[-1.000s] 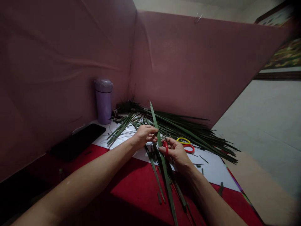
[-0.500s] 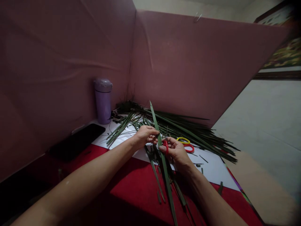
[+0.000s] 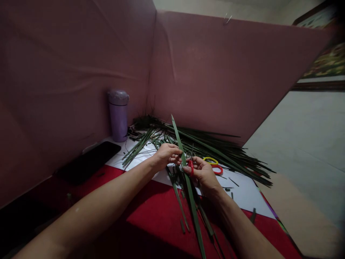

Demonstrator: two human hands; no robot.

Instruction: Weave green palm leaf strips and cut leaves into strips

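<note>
A long green leaf strip (image 3: 191,196) runs from its pointed tip behind my hands down to the front edge of the view. My left hand (image 3: 167,156) pinches the strip near its upper part. In my right hand (image 3: 202,173) are small red-handled scissors (image 3: 191,167), their thin blades pointing up beside the strip. The right thumb lies close against the strip's edge. Under and behind both hands, more green strips (image 3: 138,147) and short cut pieces lie on white paper (image 3: 242,192).
A purple bottle (image 3: 118,117) stands at the back left, with a black phone-like slab (image 3: 88,162) before it. Larger scissors with yellow and red handles (image 3: 216,169) lie right of centre. A leaf pile (image 3: 226,151) stretches along the pink panel (image 3: 215,79). Red cloth (image 3: 151,219) covers the front.
My right hand and the small scissors have shifted very slightly right. The lower end of the long strip has swung a little to the right; my left hand is almost unmoved.
</note>
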